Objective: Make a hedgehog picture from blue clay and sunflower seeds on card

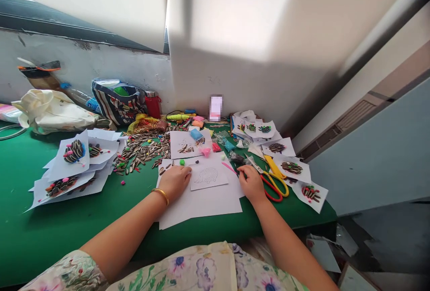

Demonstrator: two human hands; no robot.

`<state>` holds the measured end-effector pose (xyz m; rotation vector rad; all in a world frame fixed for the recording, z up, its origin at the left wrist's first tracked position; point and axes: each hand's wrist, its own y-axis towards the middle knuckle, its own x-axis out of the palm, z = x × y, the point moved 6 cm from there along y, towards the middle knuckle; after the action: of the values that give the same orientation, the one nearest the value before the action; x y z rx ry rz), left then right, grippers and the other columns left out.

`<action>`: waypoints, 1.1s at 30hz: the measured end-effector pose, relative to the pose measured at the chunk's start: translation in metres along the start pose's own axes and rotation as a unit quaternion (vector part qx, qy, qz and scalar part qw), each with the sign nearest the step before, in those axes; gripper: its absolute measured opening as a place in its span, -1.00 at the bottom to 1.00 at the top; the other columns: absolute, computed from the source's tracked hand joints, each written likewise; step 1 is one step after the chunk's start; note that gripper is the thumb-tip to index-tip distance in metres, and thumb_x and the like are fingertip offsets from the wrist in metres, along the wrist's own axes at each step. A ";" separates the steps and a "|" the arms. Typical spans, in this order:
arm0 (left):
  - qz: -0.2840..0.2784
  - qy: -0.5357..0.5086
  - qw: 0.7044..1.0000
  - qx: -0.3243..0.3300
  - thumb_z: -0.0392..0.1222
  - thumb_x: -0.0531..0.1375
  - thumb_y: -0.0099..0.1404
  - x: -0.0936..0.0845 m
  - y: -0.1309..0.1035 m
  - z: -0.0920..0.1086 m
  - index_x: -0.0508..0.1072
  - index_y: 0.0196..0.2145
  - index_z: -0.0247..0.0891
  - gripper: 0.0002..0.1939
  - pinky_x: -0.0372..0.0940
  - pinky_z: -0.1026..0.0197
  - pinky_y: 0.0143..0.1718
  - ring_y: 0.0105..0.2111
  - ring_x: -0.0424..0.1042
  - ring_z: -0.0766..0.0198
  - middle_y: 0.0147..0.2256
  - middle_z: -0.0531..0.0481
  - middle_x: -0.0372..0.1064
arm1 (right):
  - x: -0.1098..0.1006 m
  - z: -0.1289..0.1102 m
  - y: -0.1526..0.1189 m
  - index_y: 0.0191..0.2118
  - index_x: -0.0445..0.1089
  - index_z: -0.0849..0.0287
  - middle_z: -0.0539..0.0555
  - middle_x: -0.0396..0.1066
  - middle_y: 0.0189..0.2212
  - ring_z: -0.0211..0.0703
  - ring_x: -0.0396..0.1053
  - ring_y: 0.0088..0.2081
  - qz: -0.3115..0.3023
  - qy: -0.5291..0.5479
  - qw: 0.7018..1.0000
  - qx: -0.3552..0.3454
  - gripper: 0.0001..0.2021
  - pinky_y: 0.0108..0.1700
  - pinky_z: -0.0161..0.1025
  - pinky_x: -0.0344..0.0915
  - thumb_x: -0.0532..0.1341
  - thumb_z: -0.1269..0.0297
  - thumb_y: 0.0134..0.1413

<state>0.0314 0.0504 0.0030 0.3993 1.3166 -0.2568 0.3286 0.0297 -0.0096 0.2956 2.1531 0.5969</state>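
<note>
A small white card (217, 181) with a hedgehog outline lies on larger white sheets (204, 208). My left hand (176, 182), a gold bangle at its wrist, rests on the sheets with its fingers closed at the card's left edge. Whatever is in those fingers, if anything, is hidden. To the card's right, my right hand (251, 183) pinches a thin pink stick (230, 168), which points up and left. Scissors (273, 183) with red and yellow handles lie beside this hand. Green clay (182, 162) and a few sunflower seeds (164, 169) sit beyond my left hand.
Loose sunflower seeds (144, 147) spread across the green table (134, 210). Finished seed-and-clay cards are stacked at left (67, 174) and right (291, 168). Packets of coloured clay (230, 144) lie ahead. Bags, a red bottle (153, 105) and a phone (215, 107) stand along the wall.
</note>
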 end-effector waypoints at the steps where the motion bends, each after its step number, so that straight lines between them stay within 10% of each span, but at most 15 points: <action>1: -0.008 0.000 1.000 -0.003 -0.18 0.03 0.41 -0.002 0.000 0.000 0.50 -0.07 -0.24 -0.71 0.26 0.09 -0.13 -0.17 0.46 0.04 -0.25 -0.17 0.50 | 0.000 -0.002 0.002 -0.19 0.47 0.13 0.15 0.47 -0.19 -0.01 0.41 -0.10 0.000 -0.009 1.000 -0.011 -0.77 0.01 -0.07 0.34 0.06 0.38 0.16; 6: -0.068 0.001 0.998 -0.006 -0.22 0.04 0.39 -0.005 0.004 0.000 0.48 -0.03 -0.25 -0.71 0.28 0.08 -0.13 -0.15 0.47 0.03 -0.22 -0.19 0.51 | 0.000 -0.003 0.034 -0.16 0.48 0.17 0.16 0.47 -0.17 0.00 0.38 -0.06 -0.019 -0.087 0.996 -0.014 -0.78 0.05 -0.10 0.29 0.09 0.34 0.20; 11: -0.101 0.011 0.994 -0.033 -0.10 0.12 0.33 -0.008 0.013 0.000 0.51 -0.09 -0.26 -0.71 0.30 0.06 -0.23 -0.20 0.49 -0.05 -0.25 -0.22 0.51 | 0.002 0.026 0.093 0.02 0.46 0.14 0.21 0.44 -0.04 0.06 0.32 0.05 -0.081 -0.246 0.956 0.137 -0.69 0.07 -0.08 0.23 0.14 0.22 0.24; 17: -0.065 0.011 0.996 -0.067 -0.07 0.08 0.37 -0.009 0.015 0.003 0.54 -0.20 -0.26 -0.71 0.28 0.11 -0.27 -0.25 0.49 0.00 -0.28 -0.22 0.50 | 0.017 0.049 0.142 -0.22 0.57 0.30 0.41 0.47 -0.16 0.29 0.38 -0.03 -0.107 -0.281 0.932 0.201 -0.54 -0.02 0.11 0.23 0.17 -0.06 0.16; 22: 0.005 -0.018 0.998 -0.054 -0.10 0.04 0.42 -0.007 0.009 -0.004 0.53 -0.16 -0.23 -0.71 0.26 0.14 -0.22 -0.22 0.47 0.08 -0.26 -0.16 0.50 | 0.023 0.050 0.152 -0.34 0.58 0.34 0.43 0.50 -0.28 0.29 0.43 -0.13 -0.102 -0.267 0.936 0.204 -0.71 -0.09 0.08 0.25 0.30 0.16 -0.03; 28: 0.134 -0.167 0.977 -0.016 -0.12 0.06 0.41 -0.022 0.004 -0.007 0.52 -0.17 -0.22 -0.75 0.25 0.17 -0.22 -0.27 0.42 0.16 -0.32 -0.08 0.47 | 0.020 -0.012 0.125 -0.18 0.51 0.19 0.22 0.49 -0.18 0.00 0.39 -0.09 -0.035 -0.187 0.977 0.097 -0.72 -0.07 -0.17 0.27 0.11 0.20 0.17; 33: 0.108 -0.437 0.892 -0.047 0.06 0.13 0.35 -0.013 0.003 -0.004 0.48 -0.06 -0.22 -0.64 0.32 0.17 -0.25 -0.27 0.44 0.19 -0.19 -0.09 0.49 | 0.047 -0.111 0.059 -0.10 0.39 0.09 0.07 0.48 -0.21 -0.11 0.40 -0.23 -0.071 0.091 0.988 -0.105 -0.80 -0.19 -0.24 0.32 0.16 0.26 0.15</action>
<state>0.0255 0.0541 0.0151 0.2857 0.3871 -0.1509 0.2118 0.0654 0.0463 -0.0273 2.2380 0.7851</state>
